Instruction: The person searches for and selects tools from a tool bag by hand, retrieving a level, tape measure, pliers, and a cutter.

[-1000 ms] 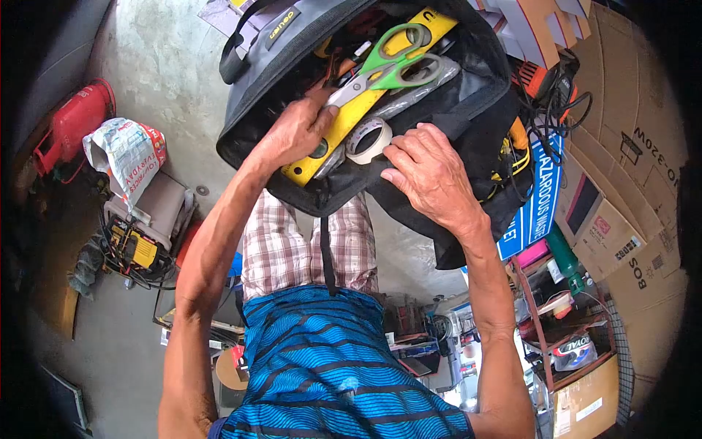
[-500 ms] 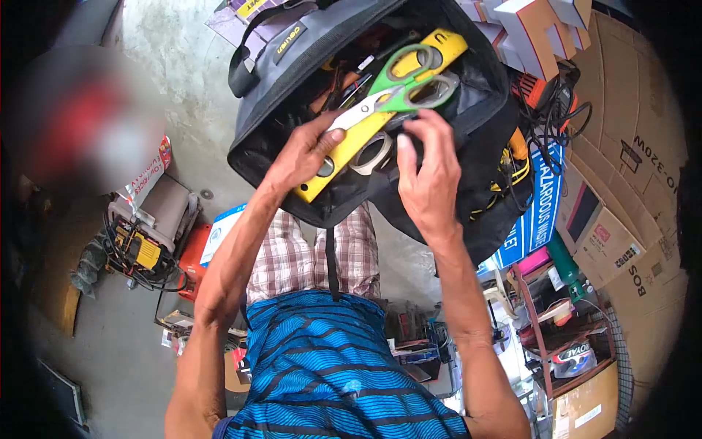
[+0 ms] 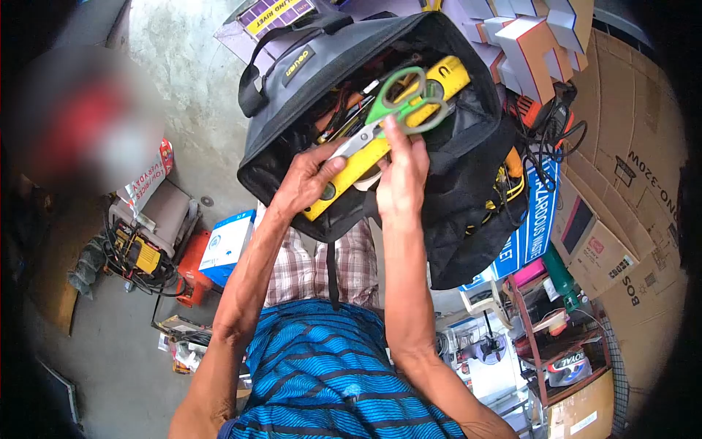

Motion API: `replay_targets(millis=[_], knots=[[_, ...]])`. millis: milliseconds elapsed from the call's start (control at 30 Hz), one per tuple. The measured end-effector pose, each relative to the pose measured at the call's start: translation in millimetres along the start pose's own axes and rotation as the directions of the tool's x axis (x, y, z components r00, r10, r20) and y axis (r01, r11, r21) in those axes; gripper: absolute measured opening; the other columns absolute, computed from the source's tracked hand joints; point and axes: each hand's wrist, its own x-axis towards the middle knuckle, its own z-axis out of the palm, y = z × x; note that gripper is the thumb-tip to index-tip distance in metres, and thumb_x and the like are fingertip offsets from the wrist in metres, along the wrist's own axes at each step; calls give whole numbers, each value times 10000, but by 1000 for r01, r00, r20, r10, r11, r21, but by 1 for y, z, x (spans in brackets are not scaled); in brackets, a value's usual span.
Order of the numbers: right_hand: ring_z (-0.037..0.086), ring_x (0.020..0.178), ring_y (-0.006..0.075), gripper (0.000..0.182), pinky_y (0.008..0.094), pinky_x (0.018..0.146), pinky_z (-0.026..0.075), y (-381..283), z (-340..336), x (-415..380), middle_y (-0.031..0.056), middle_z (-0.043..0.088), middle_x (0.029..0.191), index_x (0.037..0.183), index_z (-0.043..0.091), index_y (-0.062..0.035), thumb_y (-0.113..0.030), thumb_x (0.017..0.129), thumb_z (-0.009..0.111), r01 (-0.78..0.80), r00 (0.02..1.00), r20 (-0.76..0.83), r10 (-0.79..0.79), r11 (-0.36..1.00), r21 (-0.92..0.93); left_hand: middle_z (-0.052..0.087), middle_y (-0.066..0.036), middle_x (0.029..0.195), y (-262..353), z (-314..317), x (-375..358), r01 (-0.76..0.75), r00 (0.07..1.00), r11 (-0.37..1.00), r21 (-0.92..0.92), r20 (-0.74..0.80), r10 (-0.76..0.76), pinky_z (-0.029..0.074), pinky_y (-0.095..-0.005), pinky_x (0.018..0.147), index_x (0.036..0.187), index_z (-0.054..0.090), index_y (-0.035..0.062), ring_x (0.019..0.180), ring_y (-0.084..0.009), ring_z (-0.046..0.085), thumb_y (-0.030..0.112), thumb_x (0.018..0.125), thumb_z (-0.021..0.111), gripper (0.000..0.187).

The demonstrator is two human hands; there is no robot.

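Observation:
Green-handled scissors (image 3: 408,102) lie over a yellow spirit level (image 3: 358,165), both at the mouth of a grey-and-black tool bag (image 3: 274,91). My left hand (image 3: 301,181) is closed on the scissors' blades, its thumb on top and the level right underneath. Whether those fingers also grip the level is hidden. Close to the scissors' pivot, my right hand (image 3: 404,175) has its fingertips pressed on the lower part of the handles. Behind the level, inside the bag, are several hand tools, partly in shadow. A whitish roll is mostly covered by my right hand.
Cardboard boxes (image 3: 621,175) stand on the right, beside a blue hazardous waste sign (image 3: 537,212). An orange corded tool (image 3: 526,110) lies by the bag. On the left are a yellow cabled device (image 3: 142,252) and a blue-and-white box (image 3: 227,245). A shelf (image 3: 537,344) stands lower right.
My right hand has moved left and up onto the scissors, its fingers closing from a spread pose. Bag, level and scissors sit slightly lower in view.

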Motion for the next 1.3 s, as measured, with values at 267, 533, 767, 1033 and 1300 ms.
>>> replay_targets(millis=[267, 533, 767, 1033, 1300], knots=[[608, 994, 170, 369, 335, 895, 491, -8, -14, 14, 55, 626, 1097, 1255, 575, -21, -140, 933, 711, 21, 1000, 2, -22, 987, 161, 591, -282, 1213, 23, 43, -25, -147, 976, 836, 528, -60, 210, 473, -476, 966, 1443, 387, -39, 1109, -446, 585, 109, 896, 636, 619], [605, 1066, 183, 365, 353, 984, 452, -14, -19, 26, 79, 648, 1150, 1207, 627, 10, -180, 901, 691, 69, 993, -104, -52, 984, 163, 565, -291, 1276, 28, 25, -62, 2, 990, 780, 626, -112, 88, 474, -484, 962, 1359, 445, -70, 1095, -441, 582, 124, 913, 613, 515], [609, 1027, 175, 328, 337, 944, 472, -13, -25, 24, 61, 644, 1096, 1134, 654, 7, -167, 860, 706, 32, 993, -117, -24, 997, 64, 579, -312, 1218, 7, -18, -49, 89, 946, 648, 756, -268, 184, 492, -499, 897, 1298, 499, -63, 1039, -471, 591, -42, 854, 584, 453], [613, 1061, 191, 341, 372, 986, 477, -14, -27, 14, 71, 636, 1136, 1180, 623, -6, -133, 868, 676, -17, 995, -92, 32, 986, 165, 652, -298, 893, 6, -41, -29, 230, 937, 720, 654, -350, 19, 525, -529, 770, 1069, 617, -27, 896, -478, 642, -68, 754, 607, 319], [602, 1112, 202, 330, 401, 1014, 466, -8, -38, 12, 71, 633, 1173, 1236, 605, -43, -127, 920, 653, -35, 999, -28, 41, 979, 199, 645, -313, 891, 14, -41, -24, 205, 923, 729, 653, -377, 78, 508, -533, 749, 1066, 613, -32, 897, -495, 630, 19, 827, 666, 249]])
